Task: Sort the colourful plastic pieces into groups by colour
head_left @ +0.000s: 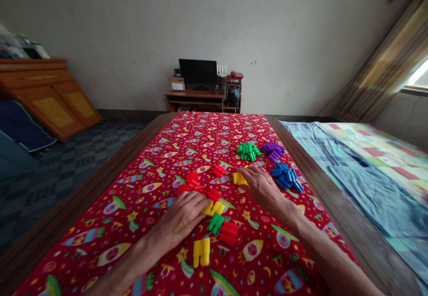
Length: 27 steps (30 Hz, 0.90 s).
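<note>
While the worktop [324, 189] carries a rocket-print cloth [157, 166], the left hand [183, 214] curls loosely, red blocks [193, 181] just beyond; the right hand [262, 184], half-open, meets yellow blocks [239, 179] to its left. Grips are unclear. Colour-gathering seems underway; next calls for pinching that yellow.

Yellow blocks [206, 249] lie scattered beside red blocks [229, 234].

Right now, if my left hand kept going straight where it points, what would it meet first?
Your left hand would probably first meet the yellow blocks right ahead; whether they already touch is unclear.
</note>
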### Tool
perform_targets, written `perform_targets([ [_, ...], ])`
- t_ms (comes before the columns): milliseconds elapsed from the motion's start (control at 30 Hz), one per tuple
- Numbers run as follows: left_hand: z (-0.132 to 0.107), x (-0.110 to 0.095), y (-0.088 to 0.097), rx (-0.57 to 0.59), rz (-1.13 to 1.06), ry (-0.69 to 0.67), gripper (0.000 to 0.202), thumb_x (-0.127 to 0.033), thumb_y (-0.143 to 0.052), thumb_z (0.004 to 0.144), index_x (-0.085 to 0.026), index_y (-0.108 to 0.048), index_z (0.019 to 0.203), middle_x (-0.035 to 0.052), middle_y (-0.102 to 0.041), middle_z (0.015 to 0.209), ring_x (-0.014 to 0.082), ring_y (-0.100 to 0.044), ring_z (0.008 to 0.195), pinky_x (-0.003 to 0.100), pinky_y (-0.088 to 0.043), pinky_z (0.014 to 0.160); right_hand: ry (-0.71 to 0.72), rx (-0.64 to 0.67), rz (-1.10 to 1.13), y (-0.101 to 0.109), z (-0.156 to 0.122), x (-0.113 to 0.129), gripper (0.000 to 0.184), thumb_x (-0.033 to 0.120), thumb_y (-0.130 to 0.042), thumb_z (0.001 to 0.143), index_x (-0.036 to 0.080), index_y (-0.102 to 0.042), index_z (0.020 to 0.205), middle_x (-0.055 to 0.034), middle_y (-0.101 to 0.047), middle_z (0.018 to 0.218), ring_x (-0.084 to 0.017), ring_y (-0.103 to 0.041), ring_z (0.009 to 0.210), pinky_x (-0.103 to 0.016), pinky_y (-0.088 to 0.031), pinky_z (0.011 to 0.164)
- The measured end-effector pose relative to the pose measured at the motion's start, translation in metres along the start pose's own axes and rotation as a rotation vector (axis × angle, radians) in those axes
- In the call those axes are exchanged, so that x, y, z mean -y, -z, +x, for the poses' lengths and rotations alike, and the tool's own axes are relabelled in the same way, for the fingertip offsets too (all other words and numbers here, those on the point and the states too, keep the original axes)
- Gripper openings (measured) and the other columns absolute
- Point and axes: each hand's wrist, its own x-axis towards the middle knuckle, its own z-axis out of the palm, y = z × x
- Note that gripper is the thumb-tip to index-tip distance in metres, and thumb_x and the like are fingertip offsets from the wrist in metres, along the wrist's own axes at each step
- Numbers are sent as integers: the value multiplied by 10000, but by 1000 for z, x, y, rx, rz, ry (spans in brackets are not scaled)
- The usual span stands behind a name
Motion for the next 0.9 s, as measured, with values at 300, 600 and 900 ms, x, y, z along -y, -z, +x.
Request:
perform_targets([
  [300, 61, 10, -10, -214, -180, 143, 245, -251, -482, 925, -194, -661, 1083, 65, -731, 1036, 193, -688, 939, 296, -540, 860, -97, 74, 35, 0, 0, -34, 258, 172, -603, 869, 148, -590, 1126, -147, -672, 1061, -272, -585, 1042, -386, -436, 854],
  [600, 119, -28, -19, -188, -496, 231, 174, -206, -630, 823, -181, -700, 980, 46, -759, 981, 202, -711, 875, 292, -549, 824, -8, -179, 296, 34, -10, -32, 241, 266, -474, 962, 160, -646, 1093, -83, -696, 848, -161, -635, 735, -249, -420, 669],
  [900, 114, -28, -20, -242, -746, 322, 70, -226, -626, 814, -178, -603, 860, 24, -723, 826, 175, -701, 766, 271, -565, 721, 112, -63, 421, 18, -3, -12, 208, 111, -476, 909, 160, -656, 1000, -71, -700, 852, -149, -622, 723, -240, -450, 663],
])
